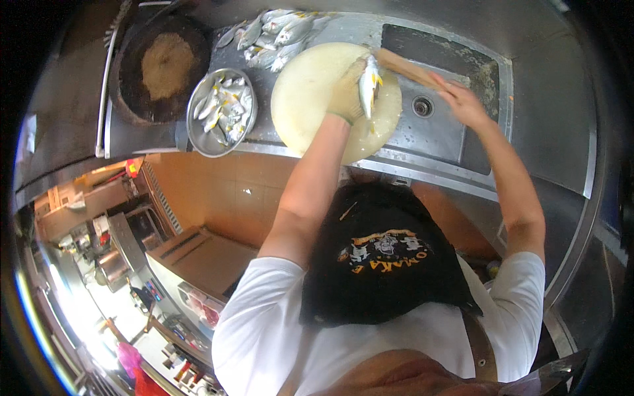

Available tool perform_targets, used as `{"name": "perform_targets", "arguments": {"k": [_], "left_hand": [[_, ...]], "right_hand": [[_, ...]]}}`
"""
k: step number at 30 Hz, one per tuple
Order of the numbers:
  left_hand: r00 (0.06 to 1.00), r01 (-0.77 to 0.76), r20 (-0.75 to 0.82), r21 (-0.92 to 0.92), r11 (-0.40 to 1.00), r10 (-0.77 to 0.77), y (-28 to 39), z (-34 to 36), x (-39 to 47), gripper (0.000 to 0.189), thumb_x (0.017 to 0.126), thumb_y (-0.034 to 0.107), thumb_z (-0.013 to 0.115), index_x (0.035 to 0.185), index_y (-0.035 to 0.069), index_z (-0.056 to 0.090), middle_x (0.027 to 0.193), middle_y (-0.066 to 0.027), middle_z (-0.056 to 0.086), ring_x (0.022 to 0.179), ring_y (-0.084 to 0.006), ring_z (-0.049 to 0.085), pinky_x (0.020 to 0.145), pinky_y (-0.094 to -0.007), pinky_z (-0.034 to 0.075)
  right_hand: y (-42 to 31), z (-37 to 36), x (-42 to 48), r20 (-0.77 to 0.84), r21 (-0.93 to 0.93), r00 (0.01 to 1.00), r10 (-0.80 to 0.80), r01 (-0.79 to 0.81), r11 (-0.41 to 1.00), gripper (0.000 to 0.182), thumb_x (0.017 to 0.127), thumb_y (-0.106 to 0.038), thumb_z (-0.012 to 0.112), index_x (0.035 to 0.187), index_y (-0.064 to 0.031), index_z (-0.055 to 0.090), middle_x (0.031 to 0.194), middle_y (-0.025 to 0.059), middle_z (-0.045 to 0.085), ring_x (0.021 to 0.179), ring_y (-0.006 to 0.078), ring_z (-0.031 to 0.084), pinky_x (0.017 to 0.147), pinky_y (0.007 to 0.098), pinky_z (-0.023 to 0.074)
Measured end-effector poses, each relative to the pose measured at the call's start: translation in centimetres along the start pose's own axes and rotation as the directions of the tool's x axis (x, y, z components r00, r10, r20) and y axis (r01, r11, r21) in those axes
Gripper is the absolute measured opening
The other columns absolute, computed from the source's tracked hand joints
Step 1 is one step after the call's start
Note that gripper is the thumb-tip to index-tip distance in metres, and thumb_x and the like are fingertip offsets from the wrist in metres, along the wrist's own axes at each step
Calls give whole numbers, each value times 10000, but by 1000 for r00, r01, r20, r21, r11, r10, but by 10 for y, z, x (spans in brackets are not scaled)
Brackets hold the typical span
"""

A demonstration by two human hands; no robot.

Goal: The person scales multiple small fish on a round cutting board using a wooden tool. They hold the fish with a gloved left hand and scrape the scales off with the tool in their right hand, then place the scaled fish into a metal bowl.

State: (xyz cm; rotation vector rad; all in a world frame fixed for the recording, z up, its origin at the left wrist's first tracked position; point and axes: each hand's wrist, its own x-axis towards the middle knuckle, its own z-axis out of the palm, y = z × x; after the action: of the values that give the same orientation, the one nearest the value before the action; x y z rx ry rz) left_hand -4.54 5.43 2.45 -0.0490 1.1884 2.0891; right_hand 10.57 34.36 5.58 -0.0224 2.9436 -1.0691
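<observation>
My left hand point(345, 94), in a pale glove, holds a small silver fish point(368, 86) with yellow fins over the right part of a round, pale cutting board point(302, 94). My right hand point(463, 101) grips a long wooden tool point(406, 69), whose far end is beside the upper end of the fish; what kind of tool it is cannot be told. Left of the board, a round metal bowl point(190, 123) holds many small fish. A pile of whole silver fish point(277, 37) lies on the metal counter behind the board.
A metal sink point(441, 136) with a drain point(423, 106) lies right of the board, partly under its edge. A large dark round pan or wok point(126, 99) with brownish contents stands at the far left. The counter's raised front edge point(277, 148) runs before me.
</observation>
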Motion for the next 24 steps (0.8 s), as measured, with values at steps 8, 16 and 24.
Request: {"name": "perform_targets", "arguments": {"k": [8, 16, 24], "left_hand": [[989, 137, 78, -219, 966, -123, 4, 0, -15, 386, 1036, 411, 479, 1153, 83, 647, 680, -48, 602, 512, -164, 577, 450, -281, 478], [981, 103, -139, -208, 973, -133, -6, -7, -26, 429, 999, 512, 523, 1011, 99, 638, 621, -35, 577, 426, -158, 522, 408, -274, 456], [851, -180, -448, 239, 954, 272, 91, -75, -14, 556, 982, 497, 478, 1267, 30, 579, 1220, -147, 643, 1136, -260, 608, 992, -381, 465]], "right_hand": [[-30, 13, 1, 3, -26, 994, -106, 106, 994, 473, 1021, -225, 522, 1490, -251, 467, 1055, 155, 647, 1004, 326, 627, 931, 409, 491], [-59, 31, 10, 45, 85, 998, 41, -44, 995, 438, 1028, -275, 507, 1466, -285, 497, 1244, 197, 625, 1077, 329, 623, 914, 387, 484], [-37, 48, -123, -124, 465, 841, 526, -419, 780, 502, 1037, -159, 524, 1526, -112, 418, 1082, -44, 563, 743, 50, 430, 639, 200, 397]]}}
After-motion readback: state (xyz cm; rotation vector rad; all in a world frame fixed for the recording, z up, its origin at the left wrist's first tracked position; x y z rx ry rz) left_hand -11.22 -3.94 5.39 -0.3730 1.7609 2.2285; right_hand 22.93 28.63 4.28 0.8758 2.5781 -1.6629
